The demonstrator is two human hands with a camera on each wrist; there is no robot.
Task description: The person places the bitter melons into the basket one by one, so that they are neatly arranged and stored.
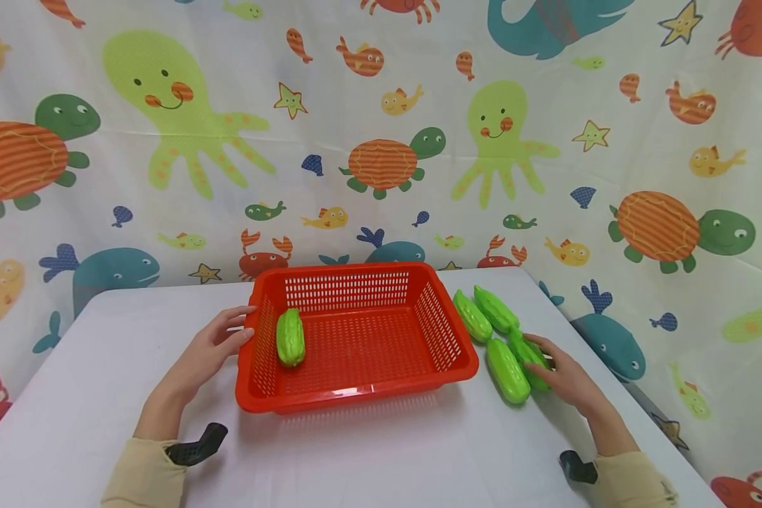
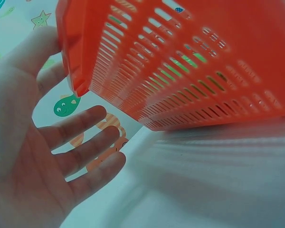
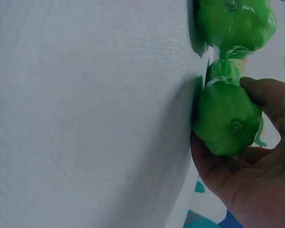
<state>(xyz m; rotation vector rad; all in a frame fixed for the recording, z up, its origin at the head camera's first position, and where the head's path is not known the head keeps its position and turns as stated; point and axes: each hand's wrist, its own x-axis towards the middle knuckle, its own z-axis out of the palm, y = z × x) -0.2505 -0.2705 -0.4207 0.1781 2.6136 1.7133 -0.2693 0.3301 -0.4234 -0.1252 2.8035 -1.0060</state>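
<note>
My left hand (image 1: 212,349) is at the left rim of a red plastic basket (image 1: 355,389), thumb and index fingertip right at the rim. In the left wrist view the other fingers (image 2: 92,154) spread loosely, apart from the slotted wall. One glossy green ribbed gourd (image 1: 291,337) lies inside the basket, near its left wall. At the table's right side, my right hand (image 1: 568,377) grips another green gourd (image 1: 525,356). The right wrist view shows the thumb on one side of this gourd (image 3: 228,116) and fingers curled round the other.
Close by the gripped gourd lie three more: one beside it (image 1: 506,370), one behind (image 1: 497,309) and one (image 1: 472,316) near the basket's right wall. A white cloth covers the table (image 1: 355,458). Behind hangs a curtain (image 1: 381,85) printed with sea animals.
</note>
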